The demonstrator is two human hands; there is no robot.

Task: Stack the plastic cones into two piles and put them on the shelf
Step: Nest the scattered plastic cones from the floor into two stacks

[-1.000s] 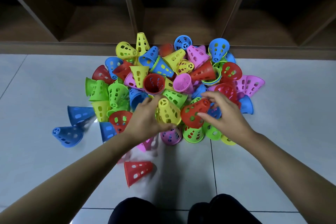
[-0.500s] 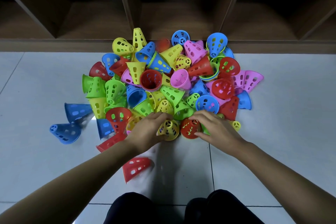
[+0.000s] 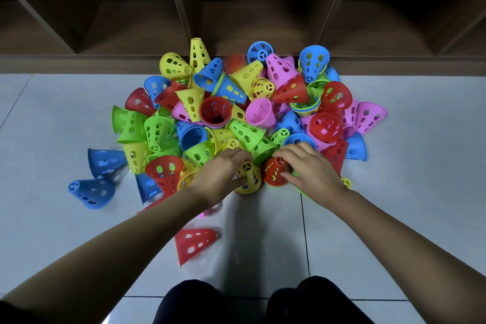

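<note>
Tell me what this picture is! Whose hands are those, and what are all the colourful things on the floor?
There is no machine here, just a person. A small camera sits on their head and looks forward and down, so you see everything the way they do, with their dark knees at the bottom. On the grey tiled floor lies a big heap of plastic cones with holes in them: red, blue, yellow, green and pink. A few lie apart from the heap, like the lone red cone near the knees. Behind the heap is a wooden shelf, where the cones should end up. The left hand holds a yellow cone at the near edge of the heap, its fingers curled round it. The right hand grips a red cone right beside it.
</note>
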